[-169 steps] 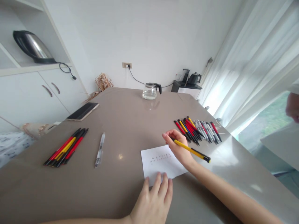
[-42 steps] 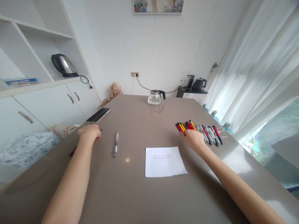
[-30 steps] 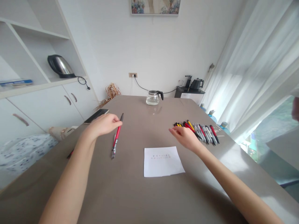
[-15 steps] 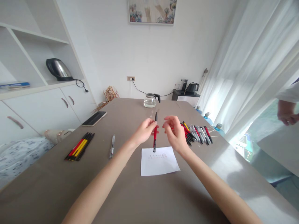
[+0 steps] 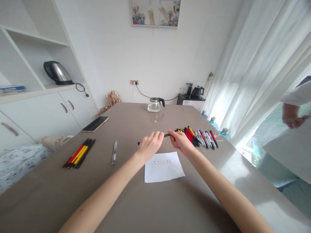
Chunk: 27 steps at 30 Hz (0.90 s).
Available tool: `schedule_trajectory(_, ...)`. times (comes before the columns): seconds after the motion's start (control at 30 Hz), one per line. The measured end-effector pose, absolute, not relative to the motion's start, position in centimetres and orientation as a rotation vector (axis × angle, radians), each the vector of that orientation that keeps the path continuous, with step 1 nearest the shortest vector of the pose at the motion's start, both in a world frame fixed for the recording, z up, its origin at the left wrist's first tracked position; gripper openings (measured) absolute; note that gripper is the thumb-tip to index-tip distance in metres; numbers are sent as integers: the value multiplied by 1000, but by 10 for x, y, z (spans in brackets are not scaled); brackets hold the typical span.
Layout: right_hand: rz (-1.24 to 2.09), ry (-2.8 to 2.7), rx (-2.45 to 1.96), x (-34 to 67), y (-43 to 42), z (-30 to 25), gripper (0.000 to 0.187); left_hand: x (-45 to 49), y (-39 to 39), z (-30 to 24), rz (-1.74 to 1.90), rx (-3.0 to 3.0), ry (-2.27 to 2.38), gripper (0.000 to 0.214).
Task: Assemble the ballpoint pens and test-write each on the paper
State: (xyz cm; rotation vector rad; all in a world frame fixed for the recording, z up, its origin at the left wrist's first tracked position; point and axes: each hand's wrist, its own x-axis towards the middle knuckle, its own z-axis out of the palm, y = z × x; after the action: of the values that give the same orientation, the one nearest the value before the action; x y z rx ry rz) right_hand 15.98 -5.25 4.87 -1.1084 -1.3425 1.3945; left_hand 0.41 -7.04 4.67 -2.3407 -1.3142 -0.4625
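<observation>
Both hands hold one pen [image 5: 167,135] with black ends, level above the table. My left hand [image 5: 151,144] is wrapped round its barrel, hiding the middle; a black end pokes out to the left. My right hand [image 5: 180,141] pinches the other end between thumb and fingers. Just below the hands lies a white sheet of paper [image 5: 164,170] with rows of small reddish and dark marks. Right of my right hand is a spread of several pens [image 5: 194,136], red, black, yellow and clear.
On the left lies a group of red, yellow and black pens [image 5: 80,153], with a single clear pen [image 5: 114,153] closer in. A phone [image 5: 96,124] and a glass pot [image 5: 154,105] stand farther back. Another person's hand [image 5: 291,119] shows at the right edge.
The pen has turned from upright to nearly level. My left hand has rolled over its barrel, and my right hand has closed on its end. The view has shifted slightly.
</observation>
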Motion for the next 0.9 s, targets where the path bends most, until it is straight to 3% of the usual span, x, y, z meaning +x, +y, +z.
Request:
schedule_trajectory(0.17,1507,-1339,-973,158,-47,39,38,3,-71,42,-434,-2456,-1489,37)
schedule_trajectory(0.53,1057,-1946,-1077,167,-49,44,41,-20,-54,56,-643,-3260,-1582,42)
schedule_trajectory(0.73,900,-1841,-1254,165,-46,40,53,-23,-56,56,-481,-2876,-1535,40)
schedule_trajectory(0.9,937,-1779,-1277,166,-41,34,52,-20,-57,54,-343,-2648,-1442,38)
